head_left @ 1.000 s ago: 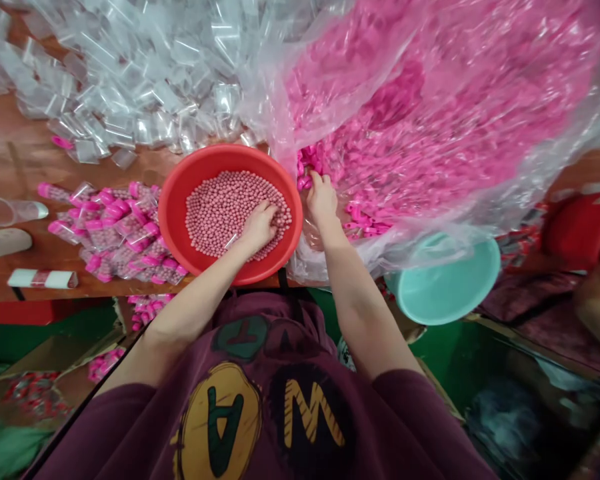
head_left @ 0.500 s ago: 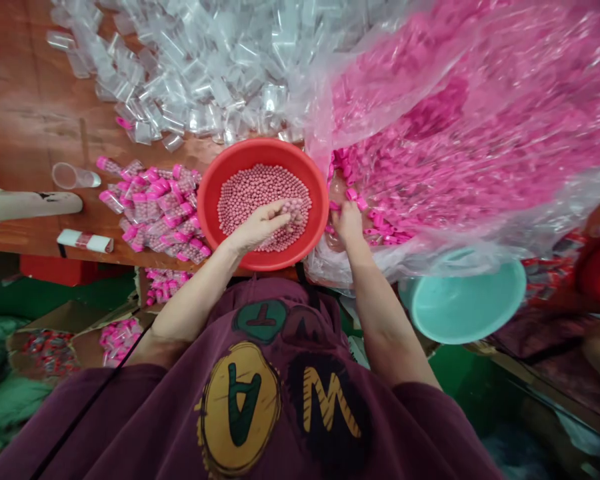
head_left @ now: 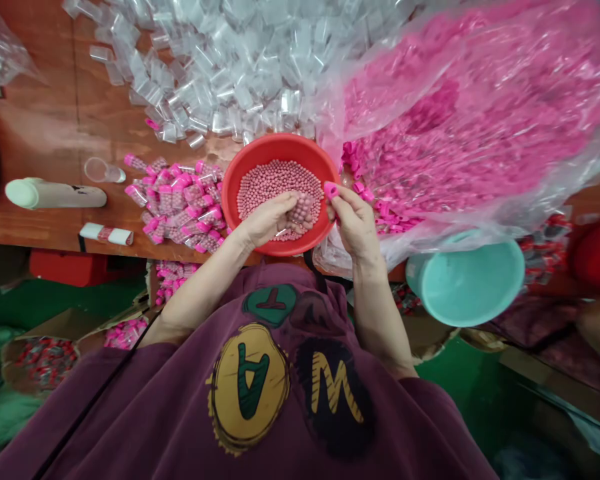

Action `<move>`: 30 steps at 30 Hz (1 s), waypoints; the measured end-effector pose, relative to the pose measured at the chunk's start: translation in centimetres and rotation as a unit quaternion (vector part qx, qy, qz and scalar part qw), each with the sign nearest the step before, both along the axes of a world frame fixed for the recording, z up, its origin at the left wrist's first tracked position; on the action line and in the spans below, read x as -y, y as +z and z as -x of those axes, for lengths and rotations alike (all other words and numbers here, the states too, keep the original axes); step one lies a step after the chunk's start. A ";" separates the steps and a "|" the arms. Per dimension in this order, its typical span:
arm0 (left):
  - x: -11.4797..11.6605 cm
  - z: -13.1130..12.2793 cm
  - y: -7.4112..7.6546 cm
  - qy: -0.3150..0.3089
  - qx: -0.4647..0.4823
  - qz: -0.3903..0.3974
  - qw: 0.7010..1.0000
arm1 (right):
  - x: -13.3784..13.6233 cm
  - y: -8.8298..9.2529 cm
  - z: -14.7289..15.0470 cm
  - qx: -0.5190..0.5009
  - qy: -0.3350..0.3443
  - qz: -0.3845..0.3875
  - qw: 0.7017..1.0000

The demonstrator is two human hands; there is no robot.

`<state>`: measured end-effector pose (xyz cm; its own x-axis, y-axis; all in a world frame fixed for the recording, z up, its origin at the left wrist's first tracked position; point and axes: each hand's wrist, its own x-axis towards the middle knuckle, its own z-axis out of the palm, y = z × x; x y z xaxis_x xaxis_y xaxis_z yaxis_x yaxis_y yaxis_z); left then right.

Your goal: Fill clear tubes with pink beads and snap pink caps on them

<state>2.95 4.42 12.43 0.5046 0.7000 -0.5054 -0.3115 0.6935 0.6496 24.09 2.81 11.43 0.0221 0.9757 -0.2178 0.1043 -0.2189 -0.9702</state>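
Left hand (head_left: 267, 223): palm up and cupped over the red plastic basin (head_left: 280, 150), fingers curled, holding a small heap of pink beads (head_left: 300, 215).

Right hand (head_left: 355, 223): closed in a pinch, thumb and forefinger gripping one pink plastic cap (head_left: 331, 191) just beside the right rim of the red plastic basin.

Red plastic basin, contents: a layer of loose pink beads covers the floor of the basin.

Red plastic basin, position: on the wooden bench (head_left: 40, 143), directly in front of the person's torso.

Right of basin: a clear plastic bag (head_left: 480, 100) of loose pink caps, touching the rim.

Far side of basin: a large heap of clear plastic vials (head_left: 220, 80), its nearest pieces just beyond the rim.

Left of basin: a pile of pink-capped vials (head_left: 177, 207) filled with pink beads, lying on the bench just beside the rim.

Farther left of basin: a clear plastic cup (head_left: 103, 171) on its side, a white cylinder (head_left: 55, 193), and a white-and-red tube (head_left: 105, 234).

Lower right of basin: a teal plastic tub (head_left: 467, 287), tilted, below the edge of the bag.

Below basin: the person's maroon sweatshirt (head_left: 245, 393), and to its left, on a flattened cardboard carton (head_left: 45, 353), more pink-capped vials.
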 end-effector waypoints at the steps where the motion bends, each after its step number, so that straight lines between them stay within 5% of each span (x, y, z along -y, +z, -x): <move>1: 0.1 0.3 0.1 -0.001 -0.005 -0.003 1.000 | -0.2 0.7 0.7 -0.012 0.014 -0.001 1.000; 9: 1.0 2.3 1.0 -0.002 -0.004 -0.025 1.000 | 0.3 3.4 3.4 -0.009 0.087 -0.013 0.996; 14: 1.3 3.2 0.9 -0.011 -0.018 -0.013 1.000 | 1.0 3.7 3.0 0.120 0.134 -0.072 0.981; 18: 1.6 3.7 0.4 -0.001 -0.030 0.008 1.000 | 1.6 3.2 3.0 0.235 0.085 -0.133 0.959; 22: 2.0 3.8 -0.4 0.013 0.004 0.001 1.000 | 2.5 2.6 4.4 0.147 0.020 -0.095 0.984; 30: 2.6 3.3 -0.1 0.026 0.006 -0.050 0.998 | 3.4 2.9 6.2 0.120 0.050 -0.075 0.989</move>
<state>-0.34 1.78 12.29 0.4727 0.7718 -0.4254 -0.3539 0.6083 0.7104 17.91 -0.60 14.31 -0.0427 0.9965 -0.0712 0.3495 -0.0519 -0.9355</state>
